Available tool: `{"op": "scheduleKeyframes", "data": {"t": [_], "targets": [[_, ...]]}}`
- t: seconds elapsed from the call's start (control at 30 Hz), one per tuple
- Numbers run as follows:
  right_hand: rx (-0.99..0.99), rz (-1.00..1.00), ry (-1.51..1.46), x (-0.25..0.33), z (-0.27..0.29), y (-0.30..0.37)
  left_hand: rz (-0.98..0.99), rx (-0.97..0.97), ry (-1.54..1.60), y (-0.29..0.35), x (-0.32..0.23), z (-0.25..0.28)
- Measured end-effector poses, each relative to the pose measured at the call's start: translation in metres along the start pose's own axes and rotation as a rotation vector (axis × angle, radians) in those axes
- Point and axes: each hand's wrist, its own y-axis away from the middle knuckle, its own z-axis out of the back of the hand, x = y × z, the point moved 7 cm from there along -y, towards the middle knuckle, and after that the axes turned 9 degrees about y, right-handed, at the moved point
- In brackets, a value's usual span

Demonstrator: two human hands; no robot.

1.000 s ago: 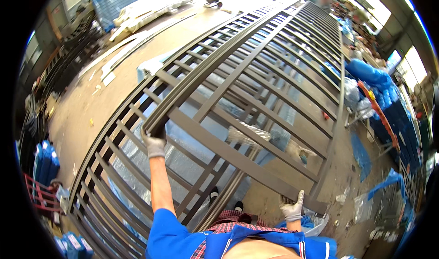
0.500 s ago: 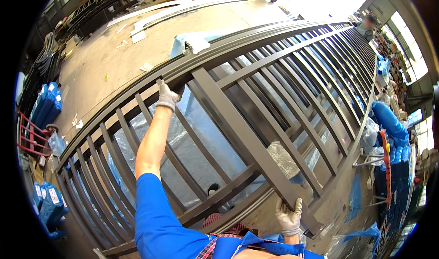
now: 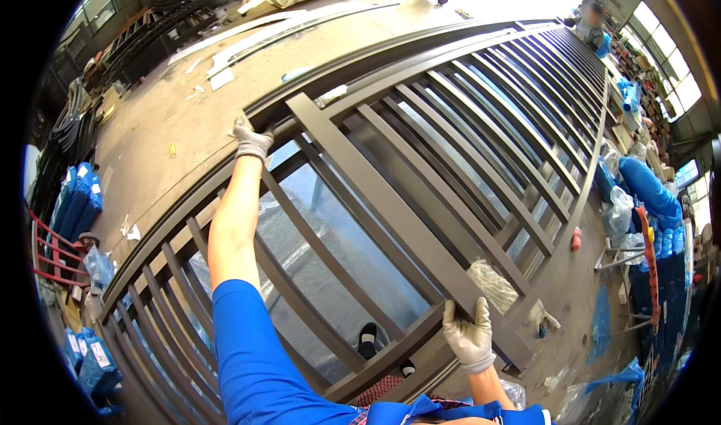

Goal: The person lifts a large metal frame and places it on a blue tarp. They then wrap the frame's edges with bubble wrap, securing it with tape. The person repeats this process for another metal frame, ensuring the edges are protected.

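Observation:
A long dark brown metal railing panel point(image 3: 375, 192) with many slats lies across the view, on top of other similar brown frames. My left hand point(image 3: 253, 138), in a grey-white work glove, reaches far out and is closed on the far rail, just left of the wide flat end post point(image 3: 383, 200). Near me, my right hand point(image 3: 467, 336), gloved too, grips the panel by that post's near end, thumb and fingers pointing up. Bubble wrap point(image 3: 323, 230) shows through the gaps between the slats. Parts of both hands' fingers are hidden behind the metal.
At the panel's far end a person point(image 3: 589, 28) stands. Blue-wrapped bundles point(image 3: 650, 192) line the right side. On the left are a red metal cart point(image 3: 58, 256) and more blue bundles point(image 3: 75, 200). White strips point(image 3: 259, 38) and a red can point(image 3: 576, 239) lie on the floor.
The upper panel has shifted leftward with both my hands on it. My left hand is now farther left and away; my right hand has come up slightly. The view has shifted too.

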Motion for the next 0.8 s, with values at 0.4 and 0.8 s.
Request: {"op": "scheduleKeyframes", "data": {"t": [0.4,0.8], "targets": [[0.078,-0.009,-0.038,0.003,-0.007,-0.028,0.246,0.312,-0.603,0.243,0.069,0.022],[-0.021,0.013,0.03,-0.001,0.015,-0.041,0.514,0.289,-0.73,0.414,0.269,0.098]]}}
